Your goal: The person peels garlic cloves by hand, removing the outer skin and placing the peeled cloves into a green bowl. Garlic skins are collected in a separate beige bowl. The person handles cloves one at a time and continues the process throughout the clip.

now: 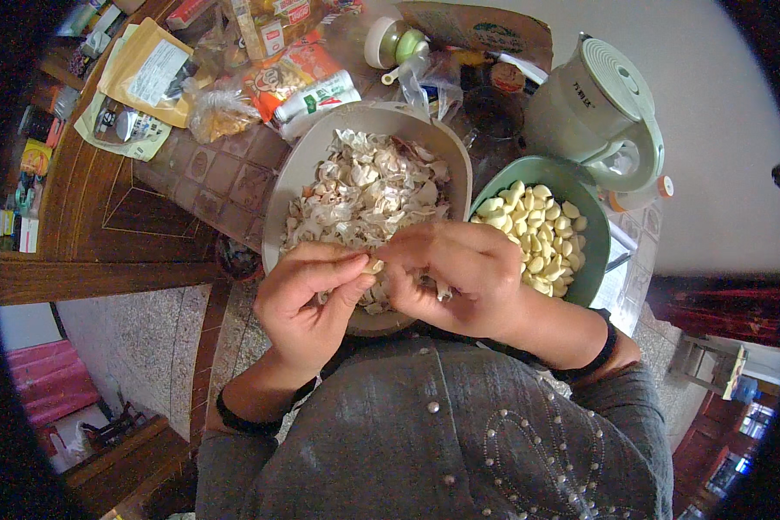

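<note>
A garlic clove (375,266) is pinched between the thumb and forefinger of my left hand (309,296). Curled close beside it, my right hand (461,273) has its fingertips at the clove; whether they grip it or its skin is hard to see. A flake of garlic skin (443,290) shows under the right palm. Both hands are over the near part of a large pale basin (458,153), which holds a heap of papery garlic skins and some bulbs or cloves (370,179). To the right, a green bowl (595,260) contains many peeled garlic cloves (539,237), partly hidden by my right hand.
A lidded pale green pitcher (588,104) stands behind the bowl, beside a small bottle with an orange cap (643,194). Snack packets (292,71), a brown pouch (146,71) and a green-and-white jar (393,44) crowd the table's far side. A wooden surface (140,214) adjoins at left.
</note>
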Demonstrator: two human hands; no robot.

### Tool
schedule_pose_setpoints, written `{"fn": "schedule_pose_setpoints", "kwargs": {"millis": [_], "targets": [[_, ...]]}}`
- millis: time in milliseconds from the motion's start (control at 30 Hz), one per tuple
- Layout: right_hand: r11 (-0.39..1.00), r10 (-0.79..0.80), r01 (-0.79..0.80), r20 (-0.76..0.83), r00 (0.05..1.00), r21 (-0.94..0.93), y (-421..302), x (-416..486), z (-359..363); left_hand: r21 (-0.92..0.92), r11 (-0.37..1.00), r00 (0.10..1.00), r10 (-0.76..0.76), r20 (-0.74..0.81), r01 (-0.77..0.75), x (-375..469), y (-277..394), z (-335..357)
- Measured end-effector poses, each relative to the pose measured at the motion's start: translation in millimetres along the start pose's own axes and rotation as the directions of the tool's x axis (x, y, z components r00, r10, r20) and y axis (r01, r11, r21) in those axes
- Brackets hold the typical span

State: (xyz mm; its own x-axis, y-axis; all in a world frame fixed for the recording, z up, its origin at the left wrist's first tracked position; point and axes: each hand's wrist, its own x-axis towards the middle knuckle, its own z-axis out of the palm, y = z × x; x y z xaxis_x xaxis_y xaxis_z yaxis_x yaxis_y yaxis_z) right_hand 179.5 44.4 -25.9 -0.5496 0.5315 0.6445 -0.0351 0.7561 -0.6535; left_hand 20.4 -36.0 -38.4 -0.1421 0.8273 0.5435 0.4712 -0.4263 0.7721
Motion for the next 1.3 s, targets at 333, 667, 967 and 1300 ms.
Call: {"fn": "schedule_pose_setpoints", "kwargs": {"millis": [333,667,967,1300], "targets": [[0.991,0.059,-0.053,-0.043,0.997,0.125,4,1,4,-0.159,0.977,0.988,-0.153,-0.039,0.145,-6,-1,4],[0.935,0.123,-0.137,0.064,0.99,0.328,5,2,-2,-0.237,0.961,0.99,-0.139,0.035,0.143,-7,-3,-1],[0.941,0.296,-0.273,-0.094,0.951,0.199,6,-3,8,-0.537,0.84,0.992,-0.12,-0.043,0.079,-12,-9,8],[0.979,0.049,-0.059,0.057,0.997,0.196,1,6,0,-0.443,0.882,0.986,-0.166,0.033,0.163,-11,-20,2]]}}
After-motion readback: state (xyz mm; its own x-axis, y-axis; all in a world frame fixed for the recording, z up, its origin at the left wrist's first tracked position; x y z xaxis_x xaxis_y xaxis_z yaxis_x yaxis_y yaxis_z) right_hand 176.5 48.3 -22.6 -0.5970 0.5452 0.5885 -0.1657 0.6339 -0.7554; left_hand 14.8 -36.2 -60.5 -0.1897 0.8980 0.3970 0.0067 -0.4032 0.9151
